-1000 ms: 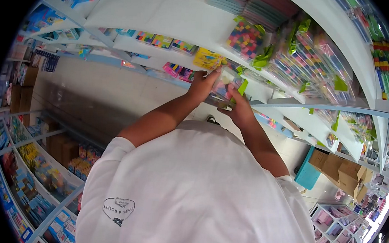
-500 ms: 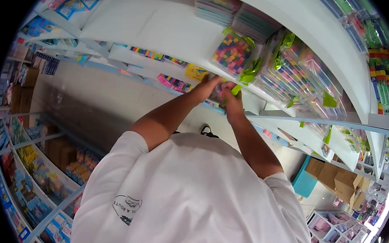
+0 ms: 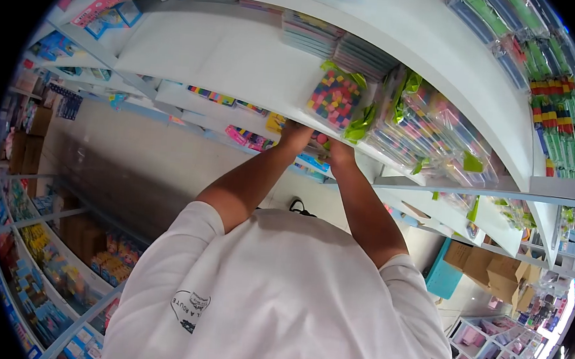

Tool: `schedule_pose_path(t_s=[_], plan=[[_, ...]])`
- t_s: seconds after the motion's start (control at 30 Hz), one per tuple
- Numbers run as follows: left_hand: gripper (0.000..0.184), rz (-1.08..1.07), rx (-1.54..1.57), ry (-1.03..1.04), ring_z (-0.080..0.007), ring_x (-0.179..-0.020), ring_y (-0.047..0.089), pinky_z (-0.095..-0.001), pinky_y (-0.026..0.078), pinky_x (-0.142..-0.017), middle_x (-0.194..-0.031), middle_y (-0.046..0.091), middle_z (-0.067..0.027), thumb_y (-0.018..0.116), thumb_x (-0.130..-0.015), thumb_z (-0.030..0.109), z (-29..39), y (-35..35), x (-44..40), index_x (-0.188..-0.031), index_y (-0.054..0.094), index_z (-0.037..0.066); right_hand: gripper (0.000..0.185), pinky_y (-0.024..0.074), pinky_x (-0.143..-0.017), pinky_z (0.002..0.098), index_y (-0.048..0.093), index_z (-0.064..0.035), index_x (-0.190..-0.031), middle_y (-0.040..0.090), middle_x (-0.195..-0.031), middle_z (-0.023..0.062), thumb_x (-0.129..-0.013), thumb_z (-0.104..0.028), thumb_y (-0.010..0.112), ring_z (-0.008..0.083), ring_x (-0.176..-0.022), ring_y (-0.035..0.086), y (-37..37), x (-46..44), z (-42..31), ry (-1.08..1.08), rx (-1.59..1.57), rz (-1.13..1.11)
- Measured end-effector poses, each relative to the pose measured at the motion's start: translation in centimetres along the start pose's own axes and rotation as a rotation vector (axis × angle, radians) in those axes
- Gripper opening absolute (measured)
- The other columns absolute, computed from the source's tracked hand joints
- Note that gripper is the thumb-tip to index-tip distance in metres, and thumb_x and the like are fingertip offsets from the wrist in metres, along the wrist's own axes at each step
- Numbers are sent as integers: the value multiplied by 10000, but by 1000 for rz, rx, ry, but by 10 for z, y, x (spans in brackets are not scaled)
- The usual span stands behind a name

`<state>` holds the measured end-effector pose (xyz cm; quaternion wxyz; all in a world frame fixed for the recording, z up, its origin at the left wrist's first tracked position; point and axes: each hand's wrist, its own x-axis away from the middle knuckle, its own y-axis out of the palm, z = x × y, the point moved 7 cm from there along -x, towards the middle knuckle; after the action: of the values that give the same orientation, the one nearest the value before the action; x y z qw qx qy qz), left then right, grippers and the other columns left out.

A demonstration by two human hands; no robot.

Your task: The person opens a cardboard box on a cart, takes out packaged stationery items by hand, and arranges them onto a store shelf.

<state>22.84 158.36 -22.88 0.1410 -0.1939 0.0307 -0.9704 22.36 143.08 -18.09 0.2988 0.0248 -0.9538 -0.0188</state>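
Just under the front edge of the white shelf, my left hand [image 3: 295, 137] and my right hand [image 3: 341, 153] grip a clear pack of coloured pieces [image 3: 320, 139] from either side. Pink and red round shapes show through the pack; the shelf edge covers its far part and most of my fingertips. On the shelf above lies a clear bag of small coloured cubes [image 3: 335, 99] with a bright green tie [image 3: 360, 126]. A yellow pack [image 3: 276, 122] is beside my left hand on the lower shelf.
Several clear packs with green ties [image 3: 434, 123] stand in a row on the right of the shelf [image 3: 242, 68]. Stacked flat packs [image 3: 310, 34] lie at its back. Cardboard boxes [image 3: 504, 272] and a turquoise bin [image 3: 445, 271] sit at the right. More stocked shelving [image 3: 58, 256] is on the left.
Both hands have moved deeper beneath the upper shelf's edge with the pack. The green tie that showed at my right hand is out of sight. The view has shifted slightly.
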Motion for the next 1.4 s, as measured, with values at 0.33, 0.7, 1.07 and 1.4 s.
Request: schedule_pose_path(t_s=[0.33,0.7,1.07,1.4], plan=[[703,114,363,-30,-98,-697,549,-264,412,-526,-966,587,-20,802,-798,411,8,-19,49,-1283,478,18,703,366,-1059,619,382,-122,-1448,444,-1419,91,-913,-490,650,319,-1333,437,-12,31,20,-33,-338,45],[756,-281,583,-442,-331,-1111,570,-458,487,-907,-1319,531,-149,618,-854,660,23,14,102,-1381,482,135,808,468,-903,394,437,-71,-1406,520,-1342,131,-857,-621,658,245,-1180,518,-29,72,41,-46,-104,179],[916,-299,561,-720,-429,-1429,332,-575,287,-1167,-1509,336,-298,537,-884,697,25,44,96,-1482,346,30,880,436,-1011,511,370,-63,-1486,423,-1473,165,-864,-618,653,306,-1337,418,-138,110,108,54,-75,46],[918,-408,782,-647,-444,-1451,296,-601,220,-1190,-1575,299,-184,592,-856,656,32,45,87,-1495,323,53,817,453,-1010,502,386,-52,-1473,422,-1479,160,-900,-584,624,352,-1322,439,-278,150,153,135,-186,273]])
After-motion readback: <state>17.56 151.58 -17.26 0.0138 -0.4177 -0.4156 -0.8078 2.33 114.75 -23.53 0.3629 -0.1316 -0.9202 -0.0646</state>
